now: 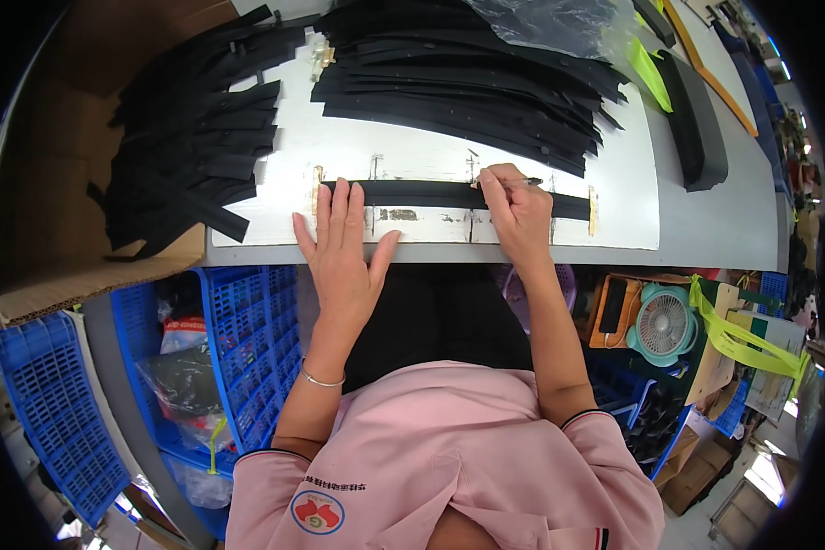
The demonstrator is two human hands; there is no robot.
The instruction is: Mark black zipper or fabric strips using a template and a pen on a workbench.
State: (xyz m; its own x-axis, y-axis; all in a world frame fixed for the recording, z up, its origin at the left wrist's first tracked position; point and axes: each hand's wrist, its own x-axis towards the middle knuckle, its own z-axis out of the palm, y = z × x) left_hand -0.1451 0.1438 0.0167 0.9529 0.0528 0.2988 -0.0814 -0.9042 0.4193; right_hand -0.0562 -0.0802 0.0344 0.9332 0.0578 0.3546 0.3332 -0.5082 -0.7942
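Note:
A black fabric strip point(417, 193) lies lengthwise on a white board point(280, 203) that carries dark ruled marks and small taped stops. My left hand point(346, 261) rests flat near the strip's left end, fingers stretched out, the fingertips pressing on the fabric. Further right, my right hand point(522, 220) is closed round a pen point(533, 181), its tip hidden by the fingers close to the strip's upper edge. Just beyond lies a broad stack of similar black strips point(458, 87). More black strips point(188, 151) are heaped at the left, partly over an open cardboard box point(50, 197).
Clear plastic film point(559, 27) covers part of the far stack. At the right stands a long black block point(692, 128). Below the table edge are blue plastic baskets point(252, 339), a small green fan point(663, 325) and a phone on a wooden holder point(613, 307).

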